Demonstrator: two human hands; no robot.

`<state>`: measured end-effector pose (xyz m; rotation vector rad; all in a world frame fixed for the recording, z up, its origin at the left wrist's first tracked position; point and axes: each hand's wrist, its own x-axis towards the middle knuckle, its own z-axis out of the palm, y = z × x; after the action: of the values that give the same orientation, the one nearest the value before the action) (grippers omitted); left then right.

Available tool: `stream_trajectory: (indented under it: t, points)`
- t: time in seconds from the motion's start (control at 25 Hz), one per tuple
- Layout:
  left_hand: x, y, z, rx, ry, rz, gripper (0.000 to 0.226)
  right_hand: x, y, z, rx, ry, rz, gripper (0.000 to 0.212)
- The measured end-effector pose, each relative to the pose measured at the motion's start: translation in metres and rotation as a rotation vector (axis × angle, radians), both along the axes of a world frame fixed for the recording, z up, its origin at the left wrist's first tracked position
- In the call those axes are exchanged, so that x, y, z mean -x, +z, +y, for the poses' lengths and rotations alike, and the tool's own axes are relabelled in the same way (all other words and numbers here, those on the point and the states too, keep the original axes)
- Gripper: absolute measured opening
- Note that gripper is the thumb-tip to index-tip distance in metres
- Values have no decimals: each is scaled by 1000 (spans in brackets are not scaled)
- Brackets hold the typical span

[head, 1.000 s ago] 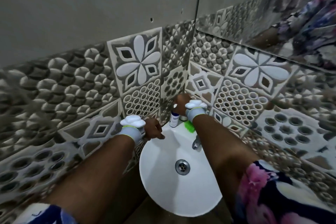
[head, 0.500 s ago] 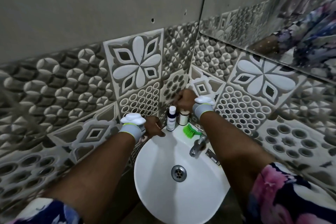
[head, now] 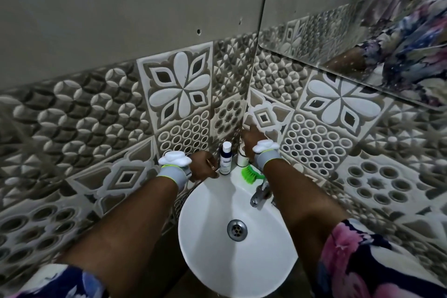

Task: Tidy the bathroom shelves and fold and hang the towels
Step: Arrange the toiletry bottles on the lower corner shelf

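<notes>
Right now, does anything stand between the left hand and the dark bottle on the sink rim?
Nothing visible does. The left hand sits at the sink rim directly left of the dark bottle; the green brush and white jar lie on its other side.

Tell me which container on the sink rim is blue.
The bottle with the white cap, beside the left hand; the container by the right hand is white.

Fingertips of the right hand (head: 250, 139) are lost in the dim corner; its wrist covers part of the white jar (head: 242, 161) and the handle of the green brush (head: 249, 173). The label on the bottle (head: 225, 161) beside the left hand (head: 202, 167) is unreadable.
</notes>
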<state>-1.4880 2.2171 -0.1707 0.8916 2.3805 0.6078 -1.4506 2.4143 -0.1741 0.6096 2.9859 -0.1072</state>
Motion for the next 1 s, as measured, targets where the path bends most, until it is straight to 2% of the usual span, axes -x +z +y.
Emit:
stream_trajectory:
  t: [0.16,0.28,0.4,0.48,0.56,0.6,0.72,0.76,0.8,0.84,0.88,0.92,0.96,1.0]
  points:
    - [-3,17,5,-159,1,114,10,-13,38,14,-10,27,98,49]
    - [-17,36,19,-285,18,110,8,-38,74,20,51,39,198,46]
    - [-44,45,33,-386,24,213,44,-73,99,14,211,-18,204,43]
    - [-66,45,39,-314,43,260,79,-100,110,7,425,-67,216,39]
    - [-88,39,45,-236,57,261,102,-127,116,1,640,-110,188,32]
    - [-97,36,47,-232,41,222,101,-139,117,-2,743,-127,176,29]
    - [-122,33,47,-271,-83,34,53,-168,104,1,1062,-249,241,18]
    - [-127,29,46,-259,-107,11,47,-176,92,4,1137,-313,305,12]
    - [-130,28,43,-253,-120,-5,48,-182,79,7,1107,-379,384,5]
    - [-130,24,40,-264,-120,-31,51,-188,62,12,948,-440,451,4]
    - [-130,20,36,-274,-117,-61,53,-193,43,19,695,-490,454,4]
    - [-126,11,35,-291,-117,-84,57,-199,22,24,471,-516,396,8]
    - [-120,-1,36,-295,-111,-109,60,-208,5,25,324,-521,294,24]
    - [-114,-11,37,-297,-104,-136,61,-215,-12,25,262,-503,181,39]
